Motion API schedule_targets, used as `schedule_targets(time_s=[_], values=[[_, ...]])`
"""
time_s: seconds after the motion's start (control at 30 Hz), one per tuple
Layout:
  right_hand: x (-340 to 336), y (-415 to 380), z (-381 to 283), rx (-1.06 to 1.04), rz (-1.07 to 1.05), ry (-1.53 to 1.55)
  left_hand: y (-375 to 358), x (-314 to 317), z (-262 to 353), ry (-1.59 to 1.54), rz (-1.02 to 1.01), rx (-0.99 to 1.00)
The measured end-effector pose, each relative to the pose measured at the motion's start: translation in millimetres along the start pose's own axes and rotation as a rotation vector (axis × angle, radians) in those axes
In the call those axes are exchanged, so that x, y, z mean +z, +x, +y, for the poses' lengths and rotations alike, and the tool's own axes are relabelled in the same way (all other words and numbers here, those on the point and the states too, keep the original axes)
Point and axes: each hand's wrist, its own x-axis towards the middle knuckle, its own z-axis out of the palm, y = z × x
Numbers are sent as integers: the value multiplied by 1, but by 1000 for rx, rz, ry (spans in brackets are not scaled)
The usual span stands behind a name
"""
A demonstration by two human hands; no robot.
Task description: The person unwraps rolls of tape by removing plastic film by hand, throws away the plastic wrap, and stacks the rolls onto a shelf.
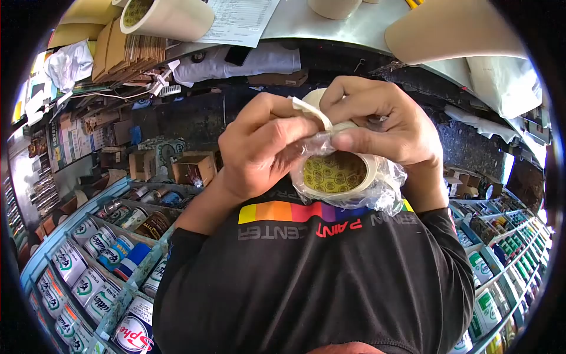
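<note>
A roll of cream tape (369, 176) with a yellow printed inner core is held up in front of my chest. Crinkled clear plastic wrap (389, 189) hangs loosely around it. My left hand (262, 144) pinches the wrap at the roll's upper left side. From its fingertips a short cream strip (312, 112) sticks up and curls toward the roll. My right hand (386, 118) is closed at the top of the roll, its thumb pressed on the wrap beside the left fingertips. The rear of the roll is hidden behind both hands.
Beyond my hands is a counter (289, 23) with a printed sheet (236, 20), a stack of tape rolls (183, 20) and a large beige roll (454, 35). Cardboard sheets (127, 50) stand at left. Shelves of paint cans (88, 283) flank me on both sides.
</note>
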Motion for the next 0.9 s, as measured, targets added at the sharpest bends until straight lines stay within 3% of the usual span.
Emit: schedule_targets(time_s=[0.23,0.3,0.37,0.4,0.43,0.53,0.6,0.7,0.77,0.83,0.9], values=[[17,-3,21,65,112,782,-5,1,-2,1,23,192],[22,-7,20,110,212,791,-1,-8,3,61,-37,226],[24,-10,25,90,262,934,-16,-7,-2,54,46,157],[27,-10,23,87,317,854,-19,-6,-4,60,92,139],[28,-8,23,64,422,1054,-21,-5,-5,64,138,120],[17,-12,30,-93,285,1654,-35,-5,-5,10,273,-149],[10,-17,49,-104,216,1684,-46,-7,-15,34,314,-288],[12,-18,66,-215,144,1640,-23,0,-4,-193,402,-673],[16,-19,62,-252,163,1587,4,3,-12,-346,362,-701],[20,-18,58,-211,188,1502,7,-10,-32,-475,146,-816],[12,-12,70,-232,-4,1319,8,-18,-55,-723,-35,-891]])
